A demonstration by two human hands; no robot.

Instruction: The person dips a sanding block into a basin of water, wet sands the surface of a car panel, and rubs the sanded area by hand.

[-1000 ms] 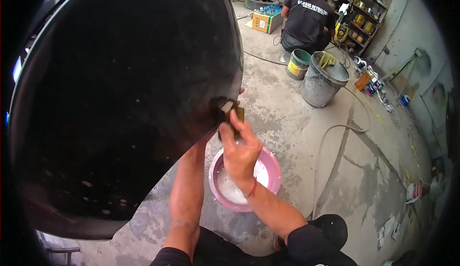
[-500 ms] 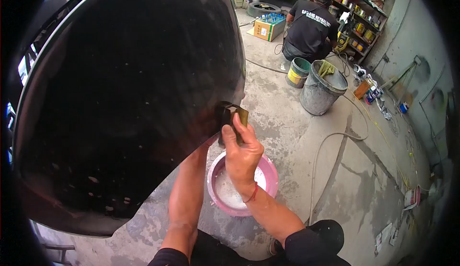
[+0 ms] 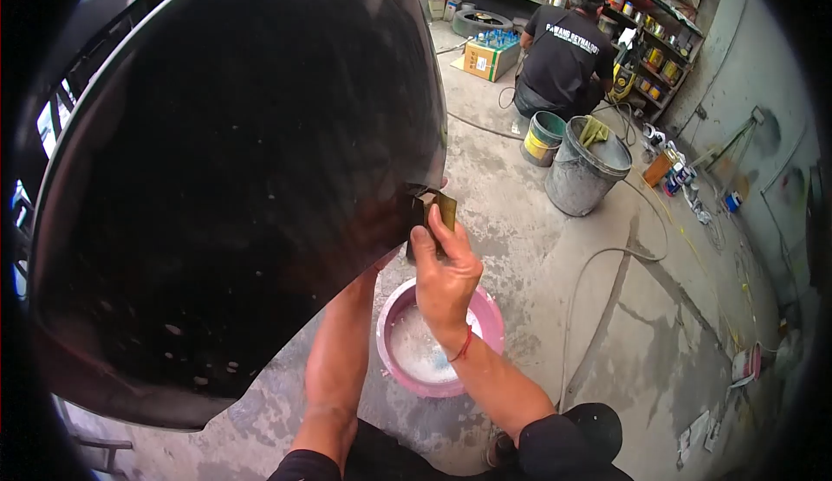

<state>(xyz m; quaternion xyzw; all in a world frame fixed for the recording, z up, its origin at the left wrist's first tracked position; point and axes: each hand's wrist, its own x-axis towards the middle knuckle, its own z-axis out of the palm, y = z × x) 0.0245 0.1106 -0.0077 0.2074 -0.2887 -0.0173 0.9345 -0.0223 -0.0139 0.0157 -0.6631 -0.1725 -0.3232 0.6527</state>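
Observation:
A large glossy black panel (image 3: 217, 186) with pale specks fills the left half of the view. My right hand (image 3: 446, 277), with a red string at its wrist, pinches a folded olive-brown sheet (image 3: 447, 211) against the panel's lower right edge. Something dark lies beside the sheet under my fingers. My left forearm reaches up behind the panel, which hides nearly all of the left hand and its fingers. Below my right hand, a pink basin (image 3: 491, 323) with cloudy whitish liquid sits on the floor.
A person in a black shirt (image 3: 568, 56) crouches at the back by shelves of cans (image 3: 667, 48). Nearer stand a grey bucket (image 3: 579, 178) with a cloth and a smaller green bucket (image 3: 539, 139). A hose (image 3: 576, 308) curves across the concrete floor.
The view has tilted slightly, so the background sits lower. My right hand stays at the panel's edge, a little further right in view, still holding the sheet.

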